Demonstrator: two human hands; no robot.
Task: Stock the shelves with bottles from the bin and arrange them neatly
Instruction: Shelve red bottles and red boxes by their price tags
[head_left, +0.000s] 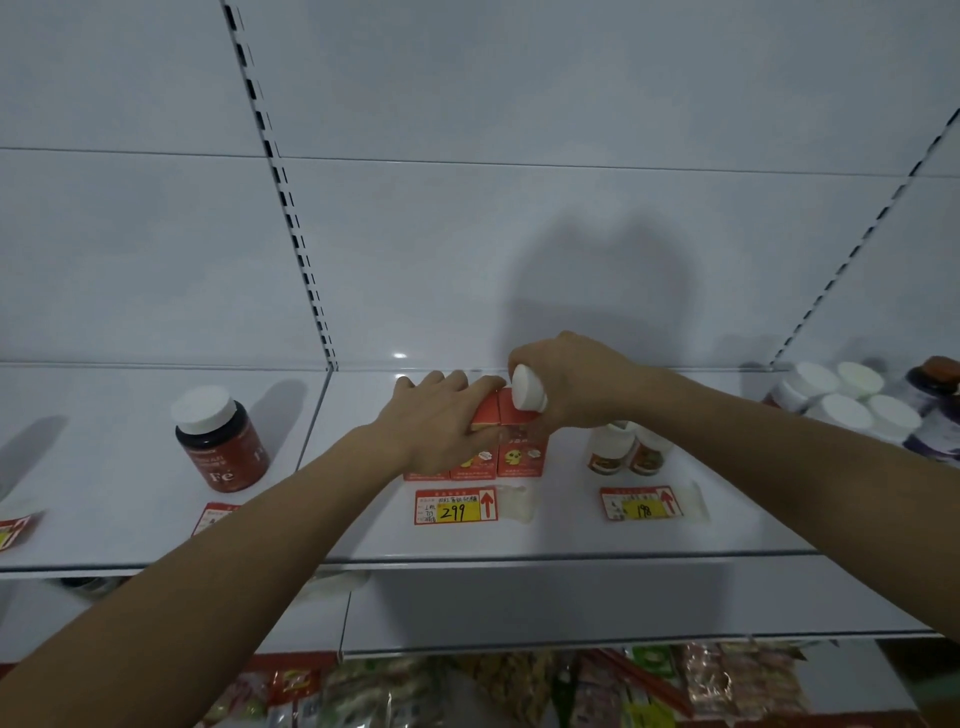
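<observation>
My right hand (576, 382) grips a bottle with a white cap (527, 395), held tilted just above a row of red boxes (522, 452) on the white shelf (571, 530). My left hand (441, 421) lies flat across the tops of the left boxes, fingers straight. Two small white-capped bottles (631, 449) stand to the right of the boxes. A dark bottle with a red "Fe" label (221, 439) stands alone on the left shelf section.
Price tags reading 299 (456, 505) and 198 (643, 503) lie on the shelf front. Several white-capped bottles (836, 397) cluster at far right beside a dark purple container (935, 410). Packaged goods (519, 691) fill the shelf below.
</observation>
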